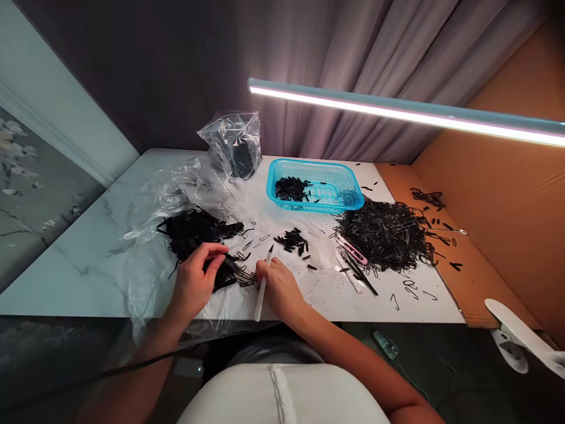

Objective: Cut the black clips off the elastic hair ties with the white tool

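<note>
My left hand [197,277] is at the front edge of a pile of black pieces [189,231], its thumb and fingers drawn together. What it pinches is too small and dark to make out. In my right hand [282,288] is a slim white-handled craft knife [262,291], its dark pointed tip facing up and away from me. Loose thin black loops [245,274] lie between both hands. Just beyond my right hand sits a small heap of short black pieces [291,239].
A blue plastic basket [318,206] holds short black pieces. To its right spreads a large heap of black loops [384,232], with a pink-handled cutter [353,249] and dark tweezers [364,277] alongside. Clear plastic sheeting [145,259] and a clear bag [236,144] lie left.
</note>
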`<action>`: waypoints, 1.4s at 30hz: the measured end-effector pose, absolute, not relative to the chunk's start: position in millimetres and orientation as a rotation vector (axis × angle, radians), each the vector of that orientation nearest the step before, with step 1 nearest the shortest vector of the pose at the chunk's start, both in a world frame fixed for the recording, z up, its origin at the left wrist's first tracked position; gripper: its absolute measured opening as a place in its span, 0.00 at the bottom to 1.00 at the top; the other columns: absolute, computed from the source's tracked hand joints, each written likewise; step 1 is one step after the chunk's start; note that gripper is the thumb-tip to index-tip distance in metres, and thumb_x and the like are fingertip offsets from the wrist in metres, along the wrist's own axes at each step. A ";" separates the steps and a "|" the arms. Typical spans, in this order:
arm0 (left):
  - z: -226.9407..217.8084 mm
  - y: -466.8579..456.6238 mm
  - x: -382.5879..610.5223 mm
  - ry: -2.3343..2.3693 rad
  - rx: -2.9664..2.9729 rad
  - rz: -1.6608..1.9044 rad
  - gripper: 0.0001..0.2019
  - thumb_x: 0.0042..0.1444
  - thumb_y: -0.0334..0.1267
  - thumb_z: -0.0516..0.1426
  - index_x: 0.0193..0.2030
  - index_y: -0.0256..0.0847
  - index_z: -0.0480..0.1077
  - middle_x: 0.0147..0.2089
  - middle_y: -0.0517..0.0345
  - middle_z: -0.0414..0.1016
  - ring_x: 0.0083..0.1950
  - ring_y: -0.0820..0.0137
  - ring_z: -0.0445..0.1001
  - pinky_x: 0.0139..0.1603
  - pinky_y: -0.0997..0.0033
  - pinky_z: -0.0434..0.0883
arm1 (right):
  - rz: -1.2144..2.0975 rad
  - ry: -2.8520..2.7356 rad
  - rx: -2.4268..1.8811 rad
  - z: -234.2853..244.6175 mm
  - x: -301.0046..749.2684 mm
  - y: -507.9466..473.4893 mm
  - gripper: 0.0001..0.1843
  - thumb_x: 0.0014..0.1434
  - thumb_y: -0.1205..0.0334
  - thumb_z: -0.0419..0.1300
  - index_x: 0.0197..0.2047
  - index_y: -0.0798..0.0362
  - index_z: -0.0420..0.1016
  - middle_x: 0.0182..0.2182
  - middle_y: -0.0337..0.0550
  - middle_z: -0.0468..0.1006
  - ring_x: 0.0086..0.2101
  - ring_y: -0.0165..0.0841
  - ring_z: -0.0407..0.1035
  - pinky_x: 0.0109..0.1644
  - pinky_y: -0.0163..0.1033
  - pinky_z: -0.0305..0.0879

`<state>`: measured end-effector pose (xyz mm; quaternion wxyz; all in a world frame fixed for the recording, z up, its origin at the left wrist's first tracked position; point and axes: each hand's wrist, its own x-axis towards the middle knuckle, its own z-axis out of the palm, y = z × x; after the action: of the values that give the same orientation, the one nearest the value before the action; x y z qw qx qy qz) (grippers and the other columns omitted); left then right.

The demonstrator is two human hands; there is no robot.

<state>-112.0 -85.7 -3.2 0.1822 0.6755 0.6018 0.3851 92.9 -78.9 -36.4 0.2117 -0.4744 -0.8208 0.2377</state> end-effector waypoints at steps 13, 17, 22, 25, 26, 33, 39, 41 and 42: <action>-2.8 -83.5 -141.4 1.784 2.351 0.684 0.28 0.56 0.50 0.61 0.62 0.44 0.64 0.60 0.46 0.71 0.62 0.52 0.64 0.60 0.50 0.60 | 1.555 -1.252 -0.739 65.7 130.5 -46.9 0.20 0.45 0.69 0.71 0.24 0.55 0.59 0.33 0.40 0.77 0.30 0.27 0.72 0.33 0.33 0.67; 21.8 -71.0 -146.8 1.680 2.118 0.805 0.19 0.67 0.48 0.47 0.33 0.40 0.71 0.38 0.53 0.76 0.43 0.62 0.72 0.46 0.61 0.65 | 1.410 -1.178 -0.558 92.8 137.4 -35.8 0.21 0.49 0.71 0.70 0.25 0.54 0.57 0.29 0.38 0.76 0.31 0.25 0.70 0.34 0.31 0.66; 48.5 -62.4 -163.4 1.487 2.016 0.648 0.17 0.67 0.47 0.47 0.35 0.41 0.70 0.30 0.60 0.73 0.33 0.70 0.71 0.37 0.69 0.65 | 1.243 -0.935 -0.543 93.7 171.9 -21.6 0.23 0.49 0.71 0.69 0.25 0.54 0.54 0.28 0.36 0.73 0.34 0.23 0.70 0.35 0.26 0.66; 55.0 -59.2 -167.4 1.449 2.103 0.543 0.15 0.66 0.46 0.51 0.35 0.42 0.73 0.32 0.60 0.75 0.35 0.70 0.72 0.40 0.70 0.65 | 1.101 -0.836 -0.587 84.4 197.8 -17.4 0.23 0.50 0.70 0.69 0.25 0.54 0.54 0.29 0.34 0.73 0.35 0.22 0.70 0.37 0.24 0.66; 56.8 -57.7 -165.3 1.436 2.109 0.584 0.14 0.65 0.45 0.51 0.35 0.41 0.73 0.33 0.60 0.76 0.38 0.70 0.73 0.43 0.70 0.66 | 1.073 -0.844 -0.601 81.0 200.9 -17.6 0.23 0.50 0.70 0.69 0.25 0.55 0.54 0.29 0.34 0.72 0.35 0.22 0.70 0.36 0.23 0.65; 83.2 -41.3 -96.5 1.271 2.078 0.682 0.13 0.65 0.43 0.51 0.33 0.40 0.72 0.23 0.63 0.71 0.27 0.73 0.70 0.34 0.73 0.66 | 1.440 -1.150 -0.745 61.7 129.9 -22.7 0.15 0.45 0.65 0.72 0.29 0.56 0.68 0.33 0.40 0.75 0.30 0.26 0.69 0.33 0.33 0.67; 73.2 -24.9 -67.7 1.355 2.071 0.549 0.08 0.63 0.36 0.49 0.33 0.41 0.65 0.24 0.65 0.71 0.19 0.75 0.66 0.23 0.73 0.60 | 1.357 -1.467 -0.961 28.5 102.8 -9.2 0.19 0.46 0.51 0.70 0.31 0.54 0.69 0.25 0.36 0.71 0.26 0.26 0.63 0.30 0.33 0.60; 65.0 -23.0 -69.6 1.365 2.029 0.536 0.03 0.61 0.34 0.49 0.37 0.42 0.62 0.25 0.65 0.71 0.18 0.74 0.66 0.21 0.73 0.60 | 1.271 -1.605 -1.061 17.9 105.0 -6.7 0.19 0.47 0.50 0.69 0.29 0.55 0.67 0.23 0.35 0.70 0.24 0.25 0.60 0.28 0.32 0.56; 61.9 -22.8 -71.3 1.370 2.031 0.542 0.01 0.60 0.34 0.50 0.38 0.43 0.60 0.25 0.66 0.70 0.18 0.73 0.66 0.22 0.73 0.60 | 1.246 -1.665 -1.087 15.3 105.7 -6.5 0.19 0.48 0.51 0.69 0.29 0.55 0.67 0.22 0.34 0.69 0.23 0.24 0.58 0.27 0.32 0.54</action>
<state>-71.3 -22.8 61.9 0.3109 0.7694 0.5188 0.2053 105.7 -6.5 15.3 0.3871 -0.4270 -0.6543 0.4896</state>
